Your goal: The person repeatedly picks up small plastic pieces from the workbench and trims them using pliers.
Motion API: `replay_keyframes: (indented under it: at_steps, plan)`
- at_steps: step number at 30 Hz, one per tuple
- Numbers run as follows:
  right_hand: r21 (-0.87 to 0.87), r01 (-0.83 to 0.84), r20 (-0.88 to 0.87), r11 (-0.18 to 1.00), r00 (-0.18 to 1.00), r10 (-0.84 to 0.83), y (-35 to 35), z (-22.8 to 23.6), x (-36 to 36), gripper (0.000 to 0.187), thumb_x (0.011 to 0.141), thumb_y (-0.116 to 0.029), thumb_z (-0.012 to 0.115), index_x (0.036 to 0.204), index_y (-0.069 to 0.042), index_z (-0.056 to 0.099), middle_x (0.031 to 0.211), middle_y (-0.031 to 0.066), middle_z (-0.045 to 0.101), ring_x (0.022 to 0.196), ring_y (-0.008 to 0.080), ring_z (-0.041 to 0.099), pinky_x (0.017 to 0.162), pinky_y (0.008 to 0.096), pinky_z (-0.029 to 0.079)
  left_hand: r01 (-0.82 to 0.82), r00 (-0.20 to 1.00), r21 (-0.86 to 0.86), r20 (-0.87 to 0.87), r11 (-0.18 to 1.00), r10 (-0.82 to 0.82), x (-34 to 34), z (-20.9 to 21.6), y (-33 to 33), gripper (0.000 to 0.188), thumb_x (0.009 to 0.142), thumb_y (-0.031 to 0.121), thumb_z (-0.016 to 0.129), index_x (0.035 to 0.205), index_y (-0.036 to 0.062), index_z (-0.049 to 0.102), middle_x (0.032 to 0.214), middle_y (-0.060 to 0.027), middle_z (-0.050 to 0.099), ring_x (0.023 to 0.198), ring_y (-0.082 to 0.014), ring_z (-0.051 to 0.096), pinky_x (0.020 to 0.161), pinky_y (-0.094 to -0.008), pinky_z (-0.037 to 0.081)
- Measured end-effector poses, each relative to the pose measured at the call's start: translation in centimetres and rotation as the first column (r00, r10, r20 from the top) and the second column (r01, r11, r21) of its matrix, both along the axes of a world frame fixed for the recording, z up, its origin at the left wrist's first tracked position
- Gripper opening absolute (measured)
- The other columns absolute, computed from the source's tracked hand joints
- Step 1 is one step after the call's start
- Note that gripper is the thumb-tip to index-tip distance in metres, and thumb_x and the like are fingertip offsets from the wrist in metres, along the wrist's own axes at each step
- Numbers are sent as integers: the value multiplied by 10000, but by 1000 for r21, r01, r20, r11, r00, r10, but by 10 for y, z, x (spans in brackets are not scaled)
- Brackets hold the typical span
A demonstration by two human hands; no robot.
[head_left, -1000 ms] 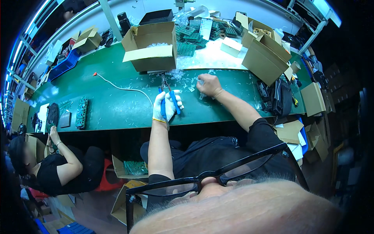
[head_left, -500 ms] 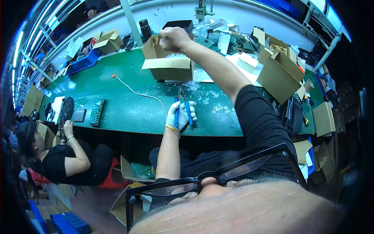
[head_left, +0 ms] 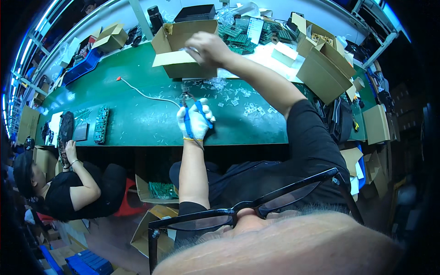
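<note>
My left hand point(head_left: 198, 124), in a white knit glove, is closed around blue-handled pliers point(head_left: 187, 121). The metal jaws point away from me, toward the cardboard box point(head_left: 192, 70). My bare right hand point(head_left: 207, 48) hovers over that box's near right part, above its front flap. Its fingers are curled together, and a small pale bit seems to show at the fingertips, too blurred to name. Small clear plastic pieces point(head_left: 252, 109) and thin pale scraps lie scattered beyond and to the right of the pliers.
A white cable with a red tip point(head_left: 118, 79) runs across the green table point(head_left: 137, 112). Green circuit boards point(head_left: 240, 36) are piled at the back. Another open carton point(head_left: 324, 73) stands right. A co-worker point(head_left: 73, 183) sits at left, near a long circuit board point(head_left: 101, 124).
My right hand has come back toward me, from over the box's far part to its near right side. The whole view has shifted slightly. My left hand keeps hold of the pliers.
</note>
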State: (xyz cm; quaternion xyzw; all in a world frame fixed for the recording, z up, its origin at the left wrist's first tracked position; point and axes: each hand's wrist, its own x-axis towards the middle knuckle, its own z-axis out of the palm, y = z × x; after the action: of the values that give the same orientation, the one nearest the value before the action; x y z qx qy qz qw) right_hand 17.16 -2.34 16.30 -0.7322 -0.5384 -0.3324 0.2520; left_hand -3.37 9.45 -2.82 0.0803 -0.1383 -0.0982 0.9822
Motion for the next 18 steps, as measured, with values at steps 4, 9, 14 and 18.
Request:
replay_keyframes:
  at_steps: [4,9,14,18]
  plan:
    - [-142,-66,-221,988,975,33,-71,-66,-63,203,920,-268,756,868,-77,711,844,143,681,822,374,697,754,501,571,-51,999,-63,-15,997,50,5,0,-4,943,916,603,708,1482,-120,494,1147,-221,680,980,-382,660,889,-527,538]
    - [-446,18,-227,895,965,-132,-98,-150,-100,327,930,-316,761,1167,-93,725,1183,124,665,1195,331,617,970,489,508,-38,998,-21,-60,999,37,4,-1,-4,947,906,608,719,1468,-122,500,1119,-229,696,949,-392,692,890,-535,545]
    - [-439,96,-196,893,960,-200,-130,-166,-104,183,945,-243,713,1001,-72,678,1060,137,640,1090,344,613,944,484,493,-20,996,29,-92,999,22,3,3,-10,940,910,606,709,1452,-134,506,1106,-245,713,935,-402,709,891,-556,552]
    - [-405,190,-92,894,965,-247,-170,-163,-93,124,919,-182,695,923,-63,660,1006,149,637,1069,348,614,931,483,496,-14,996,30,-88,999,17,0,6,-8,923,917,594,705,1447,-136,512,1099,-243,711,936,-403,709,895,-561,550]
